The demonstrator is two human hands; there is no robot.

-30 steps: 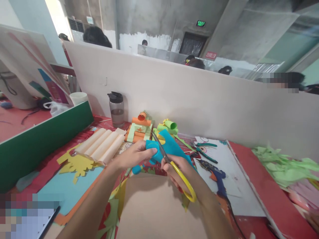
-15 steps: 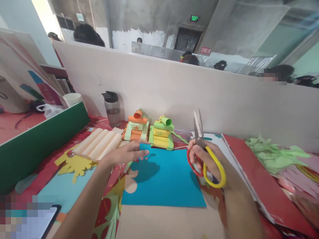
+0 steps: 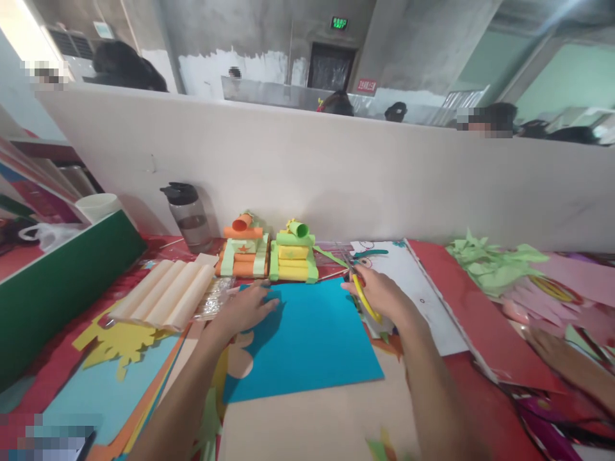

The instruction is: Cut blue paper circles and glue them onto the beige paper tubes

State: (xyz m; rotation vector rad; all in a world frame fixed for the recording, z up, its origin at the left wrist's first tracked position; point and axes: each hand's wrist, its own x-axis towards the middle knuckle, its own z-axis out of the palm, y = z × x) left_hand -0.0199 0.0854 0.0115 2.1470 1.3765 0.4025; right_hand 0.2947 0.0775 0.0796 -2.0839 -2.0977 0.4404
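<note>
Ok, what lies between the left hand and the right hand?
In the head view, the upper part of the blue sheet lies between the left hand and the right hand.

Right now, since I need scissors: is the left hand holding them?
No: the yellow-handled scissors are in the right hand, while the left hand is at the edge of the blue sheet.

Scissors (image 3: 361, 298) partly behind the right hand (image 3: 383, 292), phone (image 3: 79, 445) cut off at bottom, co-worker's forearm (image 3: 582, 366) at right.
</note>
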